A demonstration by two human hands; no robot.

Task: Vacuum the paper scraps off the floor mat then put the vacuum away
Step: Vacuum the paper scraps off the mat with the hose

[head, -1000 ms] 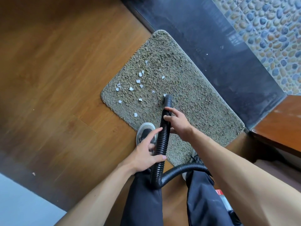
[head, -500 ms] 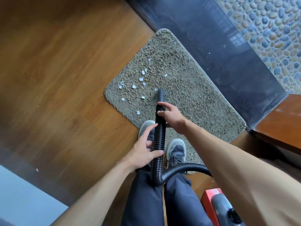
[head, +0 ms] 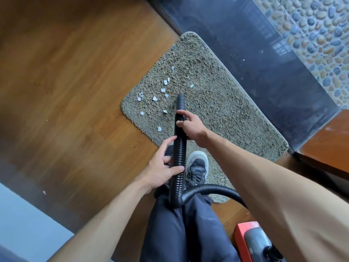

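Note:
A shaggy grey-brown floor mat (head: 217,103) lies on the wooden floor. Several white paper scraps (head: 162,90) are scattered over its left part. I hold a black ribbed vacuum hose (head: 178,159) with both hands. My right hand (head: 190,126) grips it near the smooth nozzle (head: 180,102), whose tip sits on the mat just right of the scraps. My left hand (head: 162,167) grips the hose lower down. The red and grey vacuum body (head: 253,241) shows at the bottom right, partly hidden by my right arm.
Wooden floor (head: 66,91) spreads to the left. A dark polished strip (head: 264,63) and a pebble-tiled surface (head: 317,35) border the mat's far side. A wooden ledge (head: 330,144) stands at the right. My shoe (head: 197,167) rests on the mat's near edge. One stray scrap (head: 44,192) lies on the floor.
The nozzle has slid forward and left across the mat toward the scraps, with both hands following. My feet stepped up to the mat edge, and the vacuum body came into view.

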